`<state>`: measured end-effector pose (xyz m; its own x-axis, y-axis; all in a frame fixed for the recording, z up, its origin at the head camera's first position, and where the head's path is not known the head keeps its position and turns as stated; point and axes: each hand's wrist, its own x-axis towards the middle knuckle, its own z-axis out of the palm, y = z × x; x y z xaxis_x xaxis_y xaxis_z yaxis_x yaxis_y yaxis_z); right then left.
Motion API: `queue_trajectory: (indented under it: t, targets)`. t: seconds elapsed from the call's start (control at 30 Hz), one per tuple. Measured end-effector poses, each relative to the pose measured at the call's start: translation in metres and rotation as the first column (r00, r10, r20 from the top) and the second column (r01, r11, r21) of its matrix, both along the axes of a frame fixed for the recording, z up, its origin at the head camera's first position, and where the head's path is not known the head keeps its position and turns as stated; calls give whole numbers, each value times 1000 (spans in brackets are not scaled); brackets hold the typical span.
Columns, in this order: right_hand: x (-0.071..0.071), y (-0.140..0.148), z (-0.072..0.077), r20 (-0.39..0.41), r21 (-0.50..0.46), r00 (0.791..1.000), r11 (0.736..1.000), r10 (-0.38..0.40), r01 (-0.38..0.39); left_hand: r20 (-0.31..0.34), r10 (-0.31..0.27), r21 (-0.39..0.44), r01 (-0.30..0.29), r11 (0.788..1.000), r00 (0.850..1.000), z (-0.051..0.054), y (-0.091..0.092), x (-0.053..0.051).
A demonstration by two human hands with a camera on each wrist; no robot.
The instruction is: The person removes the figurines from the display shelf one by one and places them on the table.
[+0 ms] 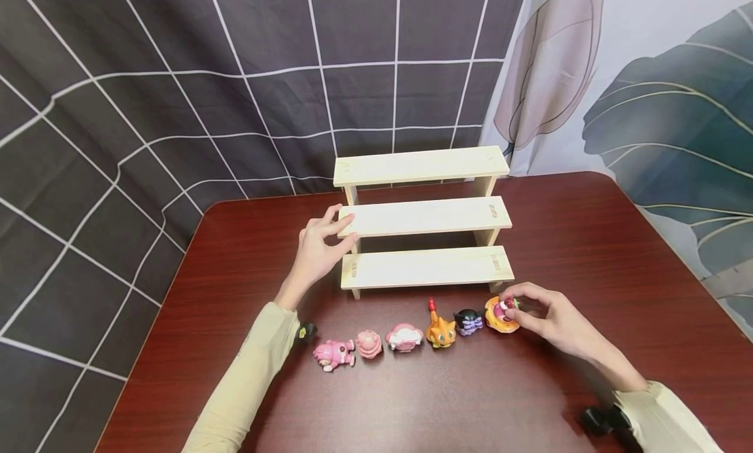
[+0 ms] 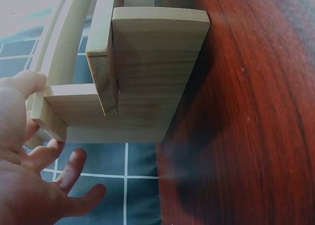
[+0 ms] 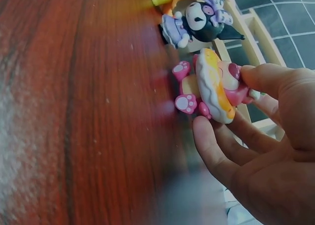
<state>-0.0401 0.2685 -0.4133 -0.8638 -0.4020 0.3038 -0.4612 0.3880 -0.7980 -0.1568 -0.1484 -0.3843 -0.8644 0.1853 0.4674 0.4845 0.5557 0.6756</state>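
A three-tier pale wooden display rack [image 1: 426, 268] stands on the table. My left hand [image 1: 317, 249] grips the left end of its middle tier; in the left wrist view, thumb and fingers are around the board's end [image 2: 48, 117]. At the front right of the rack, my right hand [image 1: 552, 319] pinches a small pink bear figurine [image 3: 209, 84] with an orange-and-white ring round its body. Beside it is a black-and-purple figurine [image 1: 468, 322]. An orange figurine with a red-tipped tail [image 1: 441, 332] comes after that, to its left.
Further left in the row are a pink-and-white figurine [image 1: 404, 337], a round pink one [image 1: 368, 344] and a pink bear [image 1: 334, 354] lying down. The dark red wooden table [image 1: 447, 401] meets a grey checked curtain [image 1: 265, 100] behind.
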Motion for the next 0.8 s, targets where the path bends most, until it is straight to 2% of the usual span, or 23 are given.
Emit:
queue_trajectory:
  t: [0.4,0.8]
  targets:
    - [1,0,1,10,64,1000,998,-25,24,7,1,2,-1,1000,1000,-1,0,0]
    - [0,1,2,40,72,999,997,-23,20,-14,-1,-1,1,1000,1000,-2,0,-2]
